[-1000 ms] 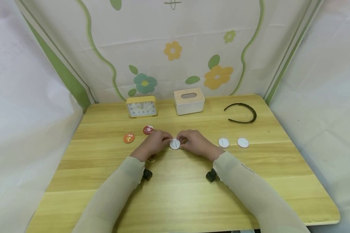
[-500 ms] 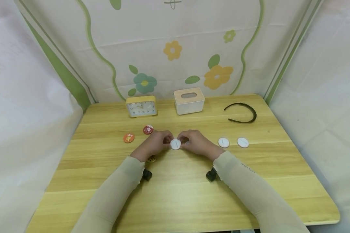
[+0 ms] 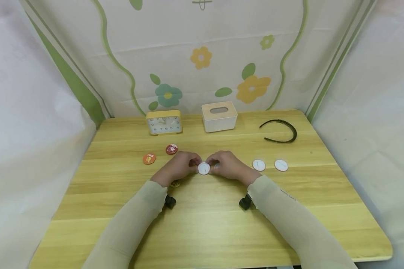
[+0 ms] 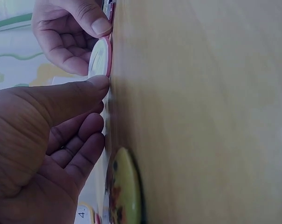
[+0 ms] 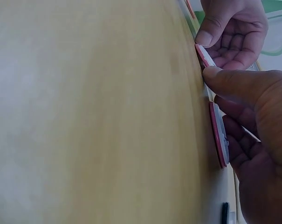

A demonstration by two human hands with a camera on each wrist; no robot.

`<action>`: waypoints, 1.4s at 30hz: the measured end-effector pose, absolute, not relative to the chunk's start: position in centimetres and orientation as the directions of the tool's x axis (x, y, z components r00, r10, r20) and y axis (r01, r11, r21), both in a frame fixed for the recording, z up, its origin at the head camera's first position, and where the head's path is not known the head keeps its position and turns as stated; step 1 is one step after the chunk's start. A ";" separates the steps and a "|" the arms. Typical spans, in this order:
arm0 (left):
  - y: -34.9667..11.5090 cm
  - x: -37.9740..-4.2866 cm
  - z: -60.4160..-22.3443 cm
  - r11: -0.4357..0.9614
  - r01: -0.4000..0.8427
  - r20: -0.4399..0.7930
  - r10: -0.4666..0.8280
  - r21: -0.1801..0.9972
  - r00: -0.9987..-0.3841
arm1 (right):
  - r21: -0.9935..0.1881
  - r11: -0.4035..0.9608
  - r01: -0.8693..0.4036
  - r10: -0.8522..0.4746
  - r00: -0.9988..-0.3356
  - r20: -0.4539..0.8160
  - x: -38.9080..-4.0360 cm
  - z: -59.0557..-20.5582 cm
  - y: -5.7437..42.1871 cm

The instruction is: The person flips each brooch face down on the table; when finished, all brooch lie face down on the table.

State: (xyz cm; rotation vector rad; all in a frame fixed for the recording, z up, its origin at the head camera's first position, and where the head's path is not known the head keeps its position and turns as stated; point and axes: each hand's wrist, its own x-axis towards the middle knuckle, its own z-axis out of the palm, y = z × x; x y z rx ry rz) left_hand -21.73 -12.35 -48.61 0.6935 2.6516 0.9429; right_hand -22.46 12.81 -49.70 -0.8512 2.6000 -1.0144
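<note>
Both hands pinch a round pin-back badge (image 3: 203, 168) between them, its white back and pin facing up and its rim red in the wrist views. My left hand (image 3: 181, 166) holds its left edge by thumb and fingertips, and my right hand (image 3: 229, 166) holds its right edge. The badge is tilted, low over the table. Another badge (image 5: 219, 135) lies back-up under my right hand's fingers, mostly hidden in the head view. Beside my left wrist lies a yellow badge (image 4: 126, 189), partly covered by the arm in the head view.
On the wooden table (image 3: 202, 231), an orange badge (image 3: 149, 158) and a red badge (image 3: 171, 149) lie face-up at left. Two badges, one nearer (image 3: 259, 165) and one farther right (image 3: 281, 165), lie back-up. Behind are a clock (image 3: 164, 122), tissue box (image 3: 219, 117) and headband (image 3: 289, 130).
The held badge has shifted slightly toward me and its pin has turned a little. My left fingers have moved along its edge. More of the badge under my right hand shows.
</note>
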 end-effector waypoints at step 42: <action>-17.7 -19.8 -46.4 0.728 0.231 -0.176 0.436 0.645 -0.882 | -0.574 0.628 -0.526 -0.643 -0.766 -0.002 -22.4 -49.6 12.8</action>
